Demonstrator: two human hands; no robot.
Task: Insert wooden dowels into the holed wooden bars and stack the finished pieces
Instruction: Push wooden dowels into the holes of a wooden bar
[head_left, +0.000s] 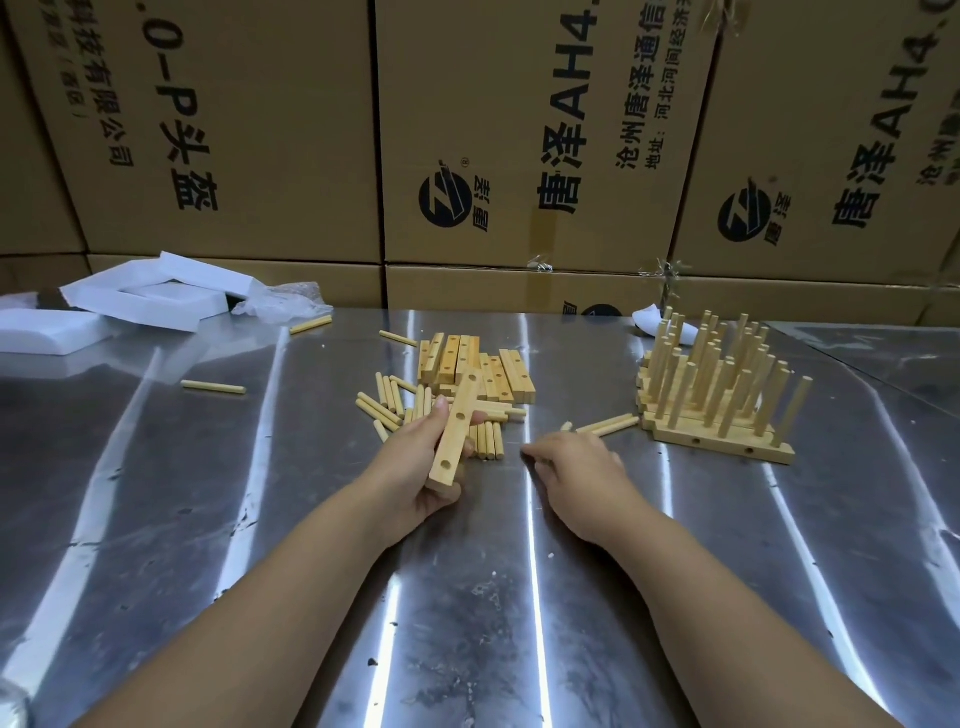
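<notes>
Holed wooden bar (456, 434) tilted in left hand (418, 470), right hand (579, 470) just beside.

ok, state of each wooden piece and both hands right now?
Pale holed wooden bar: holes empty, held off the table.
Left hand: grips that bar.
Right hand: fingers curled, grip unclear.
Loose round wooden dowels: lying flat, heaped.
Unfilled holed bars: piled flat.
Finished bars: stacked, dowels upright.

Sideways black print: the cardboard box (249, 78) at upper left reads "有限公司" and "P头盔"; the middle box (498, 62) "唐泽AH4", "沧州唐泽通信", "地址:河北河间"; the right box (810, 78) "唐泽AH4".
</notes>
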